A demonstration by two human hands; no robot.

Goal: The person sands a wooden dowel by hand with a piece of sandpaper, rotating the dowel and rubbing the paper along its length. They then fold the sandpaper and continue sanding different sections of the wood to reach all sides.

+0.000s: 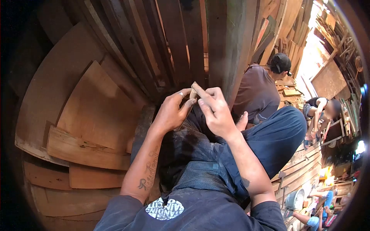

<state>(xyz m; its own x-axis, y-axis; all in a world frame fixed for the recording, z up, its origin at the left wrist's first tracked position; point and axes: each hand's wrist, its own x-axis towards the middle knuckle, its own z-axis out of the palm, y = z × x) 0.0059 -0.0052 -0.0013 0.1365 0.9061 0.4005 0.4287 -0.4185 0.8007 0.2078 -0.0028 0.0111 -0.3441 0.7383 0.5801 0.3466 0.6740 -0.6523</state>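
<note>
A small tan piece (193, 93), wood-coloured and mostly covered by fingers, is held up in front of my lap between both hands. My left hand (171, 111), with a ring on one finger, pinches it from the left between thumb and forefinger. From the other side my right hand (216, 111) closes on it, its forefinger pointing up along the piece and its thumb close to the left thumb. I cannot tell exactly what the piece is. Beneath the hands are my crossed legs in dark trousers (266, 134).
Wooden boards (92, 104) are stacked at the left, and upright planks (179, 42) stand ahead. Right beside my knee sits a person in a cap (256, 90). Farther right another person (318, 111) bends down, and a grey bucket (295, 199) stands at lower right.
</note>
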